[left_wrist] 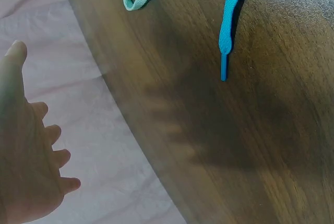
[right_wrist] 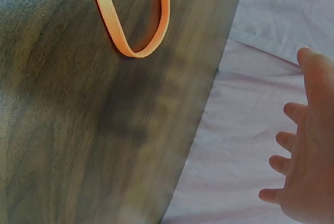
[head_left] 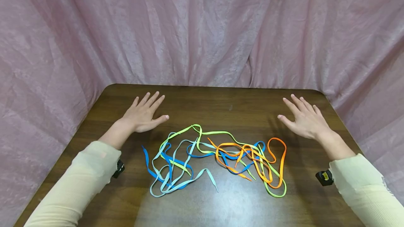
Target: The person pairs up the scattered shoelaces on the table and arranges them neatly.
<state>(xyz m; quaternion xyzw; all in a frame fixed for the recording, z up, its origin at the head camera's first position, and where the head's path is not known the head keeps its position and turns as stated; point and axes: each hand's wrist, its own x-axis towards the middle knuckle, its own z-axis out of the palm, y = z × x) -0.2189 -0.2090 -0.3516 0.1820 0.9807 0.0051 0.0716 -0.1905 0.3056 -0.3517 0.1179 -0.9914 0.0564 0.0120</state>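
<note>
**Tangled laces between your two spread hands**

Nearest you, your cream sleeves (head_left: 67,186) reach in from both lower corners, each with a small black device (head_left: 324,178) at the wrist.

On the dark wood-grain surface (head_left: 233,206), flat laces lie in a loose, wide tangle in front of you. At its near left, the pale blue lace (head_left: 212,179) makes broad loops, and one narrow-tipped end points back toward you. The blue lace (head_left: 146,155) winds among them and shows again under the orange on the right; your left wrist view shows its end tapering into a slim blue tip. The orange lace (head_left: 283,160) twists through the right half, a tall loop standing out toward your right hand; close up, its weave is visible. The yellow-green lace (head_left: 217,132) spans both halves, forming the tangle's far edge and a rounded bend at the near right.

Farther out, your left hand (head_left: 143,116) and right hand (head_left: 306,120) hover on either side, fingers and thumbs spread, holding nothing, their shadows on the surface.

Beyond the far edge hangs a pink, creased curtain (head_left: 202,31).
</note>
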